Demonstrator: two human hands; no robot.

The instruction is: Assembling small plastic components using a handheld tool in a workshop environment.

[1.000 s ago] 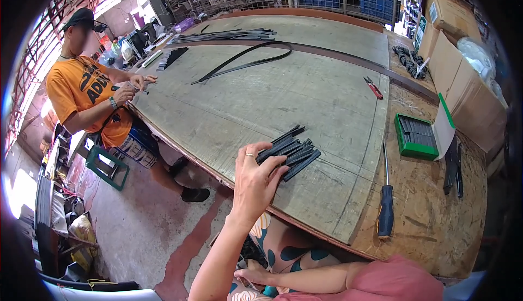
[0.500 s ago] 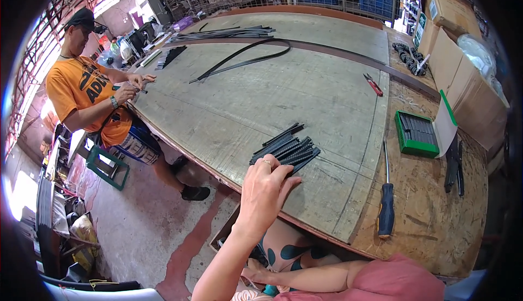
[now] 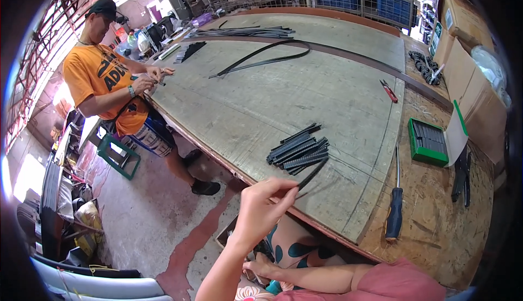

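Note:
My left hand (image 3: 262, 207) pinches the near end of one short black strip (image 3: 311, 177) between thumb and fingers. The strip slants up from the table's front edge, its far end by a pile of similar black strips (image 3: 297, 151). My right hand (image 3: 264, 266) is low by my lap, below the table edge. Its fingers are partly hidden behind my left forearm, so what they hold does not show.
On the right are a blue-handled screwdriver (image 3: 394, 214), an open green box (image 3: 429, 140), red-handled nippers (image 3: 389, 91) and cardboard boxes (image 3: 463, 80). Long black strips (image 3: 261, 59) lie farther back. A co-worker in an orange shirt (image 3: 98, 75) stands at the table's left.
My left hand has drawn back from the pile toward the table's front edge, now with one black strip pinched in it. The view has shifted, and my right hand stays low.

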